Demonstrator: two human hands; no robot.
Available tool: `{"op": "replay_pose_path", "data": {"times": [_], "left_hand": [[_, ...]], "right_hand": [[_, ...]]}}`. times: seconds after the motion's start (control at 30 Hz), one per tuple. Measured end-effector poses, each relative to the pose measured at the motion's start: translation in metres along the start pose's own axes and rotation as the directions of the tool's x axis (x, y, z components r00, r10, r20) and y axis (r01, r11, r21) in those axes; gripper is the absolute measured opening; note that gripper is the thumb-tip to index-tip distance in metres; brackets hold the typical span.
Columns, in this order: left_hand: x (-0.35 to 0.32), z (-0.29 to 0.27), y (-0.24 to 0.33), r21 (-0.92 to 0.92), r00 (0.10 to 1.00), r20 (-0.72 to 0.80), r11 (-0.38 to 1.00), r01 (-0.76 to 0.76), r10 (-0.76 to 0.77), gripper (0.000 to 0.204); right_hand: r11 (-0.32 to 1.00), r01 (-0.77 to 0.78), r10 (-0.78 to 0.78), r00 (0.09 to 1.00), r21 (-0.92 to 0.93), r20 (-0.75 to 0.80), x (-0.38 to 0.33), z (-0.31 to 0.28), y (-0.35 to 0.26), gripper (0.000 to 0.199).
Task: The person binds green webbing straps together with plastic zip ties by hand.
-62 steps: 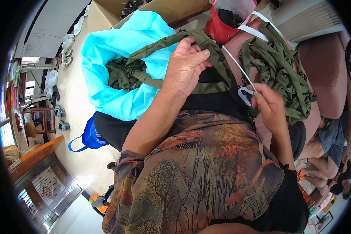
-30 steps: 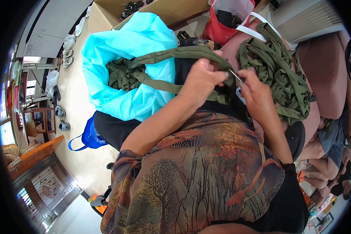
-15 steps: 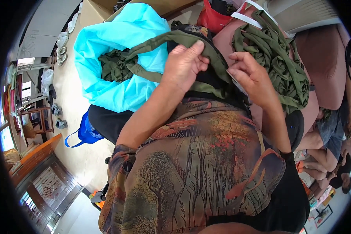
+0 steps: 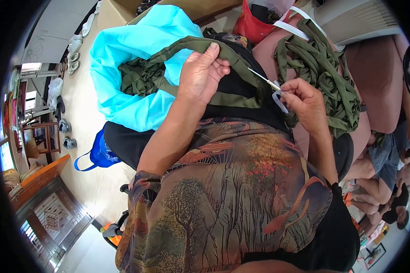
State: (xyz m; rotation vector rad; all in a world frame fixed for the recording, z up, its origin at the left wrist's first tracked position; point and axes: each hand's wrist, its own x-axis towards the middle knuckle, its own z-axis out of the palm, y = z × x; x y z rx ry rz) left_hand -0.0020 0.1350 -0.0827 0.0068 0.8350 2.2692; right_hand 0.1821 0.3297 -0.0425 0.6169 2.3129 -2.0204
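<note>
Since half a second ago the right hand has drawn away from the left hand and now holds small scissors out, blades pointing at the strap, where before the two hands sat close together over it. That hand is closed around the pale handles, the thin blades nearly together as far as I can tell. Fingers of the left hand are curled over the olive-green strap, pinching it against the black fabric on the lap. To do this well, I judge the left hand should keep the strap taut and flat, and the blade tips should come in low and slow, so only a loose thread is caught and not the webbing. It is flat, dull-green woven webbing running from the blue bag on the left, across the lap, toward a tangled pile of the same strap on the right.
</note>
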Motion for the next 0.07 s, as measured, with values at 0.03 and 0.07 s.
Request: {"op": "replay_pose_path", "data": {"times": [0.03,0.07], "left_hand": [[0.0001,-0.0012,0.0002,0.029,1.0,0.017,1.0,0.011,-0.012,0.015],[0.0003,-0.0021,0.0005,0.059,0.999,0.034,0.998,0.022,-0.024,0.016]], "right_hand": [[1.0,0.009,-0.009,1.0,0.0,-0.008,0.0016,0.001,-0.0003,0.021],[1.0,0.018,-0.018,1.0,0.001,-0.015,0.0032,0.002,-0.0007,0.021]]}}
